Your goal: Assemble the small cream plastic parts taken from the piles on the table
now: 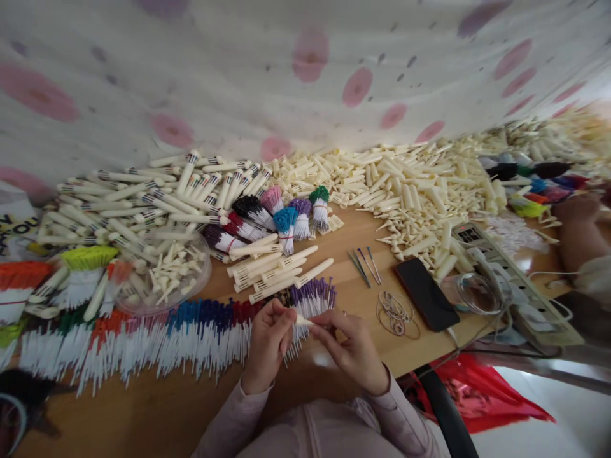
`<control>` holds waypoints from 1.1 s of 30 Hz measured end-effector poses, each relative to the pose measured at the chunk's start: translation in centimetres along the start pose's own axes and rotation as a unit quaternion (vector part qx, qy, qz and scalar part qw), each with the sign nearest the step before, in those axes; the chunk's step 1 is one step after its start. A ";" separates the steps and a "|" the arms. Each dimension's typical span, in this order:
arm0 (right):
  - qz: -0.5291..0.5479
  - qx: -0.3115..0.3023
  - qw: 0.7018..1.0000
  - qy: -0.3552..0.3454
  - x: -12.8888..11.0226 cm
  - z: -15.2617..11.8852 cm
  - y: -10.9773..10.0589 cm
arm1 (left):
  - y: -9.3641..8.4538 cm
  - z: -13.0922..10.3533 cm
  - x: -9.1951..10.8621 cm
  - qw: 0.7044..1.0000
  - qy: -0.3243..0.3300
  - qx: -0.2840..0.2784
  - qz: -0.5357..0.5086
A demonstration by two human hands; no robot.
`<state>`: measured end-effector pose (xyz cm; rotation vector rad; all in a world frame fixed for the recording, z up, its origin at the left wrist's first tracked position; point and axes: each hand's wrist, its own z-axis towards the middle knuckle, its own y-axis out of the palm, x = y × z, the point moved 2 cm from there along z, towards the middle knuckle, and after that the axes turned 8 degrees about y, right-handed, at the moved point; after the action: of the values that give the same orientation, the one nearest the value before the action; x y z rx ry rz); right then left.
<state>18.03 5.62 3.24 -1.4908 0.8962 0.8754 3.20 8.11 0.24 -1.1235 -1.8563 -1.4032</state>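
Close to the table's near edge, my left hand (268, 340) and my right hand (352, 348) meet with fingertips pinched on a small cream pen part (302, 320). It tapers toward the right hand; fingers cover both its ends. Just behind lie purple-topped pen refills (315, 294), the right end of a long row of coloured refills (205, 334) with white stems. Beyond them several slotted cream pen barrels (277, 273) lie side by side. Rubber-banded refill bundles (286, 228) in several colours stand farther back.
Assembled pens (119, 207) pile up at the left, by a clear tub (206, 280) of cream parts. Loose cream parts (405, 184) heap behind. Thin tools (370, 266), rubber bands (397, 315), a phone (426, 294) and a power strip (548, 324) lie right, near another person's arm (580, 232).
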 end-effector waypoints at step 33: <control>0.035 -0.066 0.996 0.049 -0.3 -0.4 2.5 | -0.9 -0.2 -0.2 0.995 0.062 0.029 0.078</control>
<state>15.63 5.03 2.44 -1.6374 0.9836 0.9339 2.47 7.78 -0.31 -1.1010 -1.6734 -1.2939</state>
